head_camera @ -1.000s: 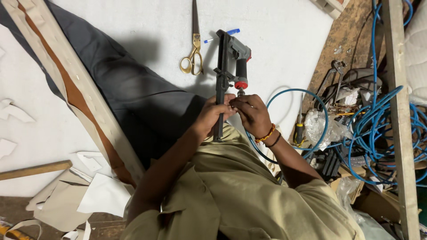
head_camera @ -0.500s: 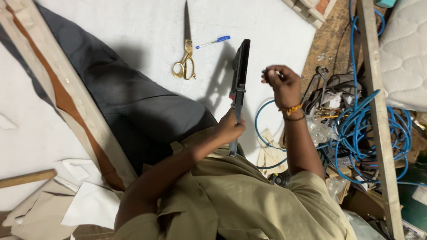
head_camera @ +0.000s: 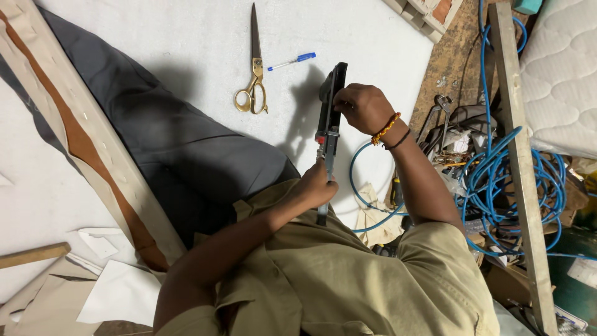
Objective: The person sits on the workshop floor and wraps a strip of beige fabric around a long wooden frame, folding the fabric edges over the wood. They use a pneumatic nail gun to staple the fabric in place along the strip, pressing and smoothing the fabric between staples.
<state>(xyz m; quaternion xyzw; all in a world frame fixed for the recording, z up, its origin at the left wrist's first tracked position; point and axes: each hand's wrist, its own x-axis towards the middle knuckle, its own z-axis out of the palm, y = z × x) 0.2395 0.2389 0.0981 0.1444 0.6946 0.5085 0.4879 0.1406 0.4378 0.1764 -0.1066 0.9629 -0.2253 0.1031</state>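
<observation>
Staple gun (head_camera: 328, 134) gripped between left hand (head_camera: 316, 186), right hand (head_camera: 360, 107).

I see a white sheet (head_camera: 155, 37) spread over the floor, with a dark grey cloth (head_camera: 168, 149) lying across it and a long padded wooden frame (head_camera: 81, 130) slanting at the left. A bare plank (head_camera: 519, 155) runs along the right, beside a white quilted mattress (head_camera: 559, 68). Light falls from above, casting soft shadows.

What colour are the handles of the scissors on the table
Gold, or brass-toned, on the scissors, with dark blades; the head view shows it.
</observation>
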